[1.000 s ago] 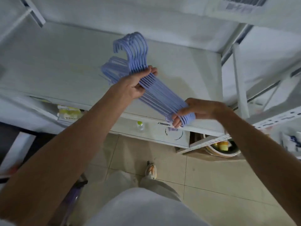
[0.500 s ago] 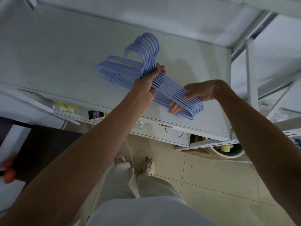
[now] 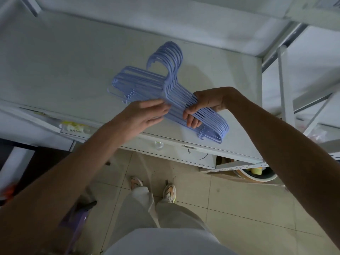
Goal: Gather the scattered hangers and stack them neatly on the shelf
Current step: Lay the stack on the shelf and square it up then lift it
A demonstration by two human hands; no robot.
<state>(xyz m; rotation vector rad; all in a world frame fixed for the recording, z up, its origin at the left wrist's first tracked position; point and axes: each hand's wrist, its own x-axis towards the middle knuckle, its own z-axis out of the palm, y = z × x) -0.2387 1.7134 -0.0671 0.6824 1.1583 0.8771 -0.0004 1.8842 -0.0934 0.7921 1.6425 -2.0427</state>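
A stack of several light blue plastic hangers (image 3: 147, 83) lies on the white shelf (image 3: 64, 61), hooks pointing to the back. My right hand (image 3: 204, 103) grips the right arm of the stack, fingers curled around the bars. My left hand (image 3: 145, 113) hovers at the stack's front edge, fingers stretched out flat and apart, its fingertips at the hangers, holding nothing.
A white upright post (image 3: 285, 85) of the rack stands right of the shelf. Below the shelf edge is a lower ledge with a yellow packet (image 3: 73, 126). A round basin (image 3: 257, 173) sits on the tiled floor at right. My legs and shoes (image 3: 169, 192) are below.
The hanger stack has come down onto the shelf. My left hand has let go of the necks and opened at the front. My right hand moved inward along the stack's right arm.
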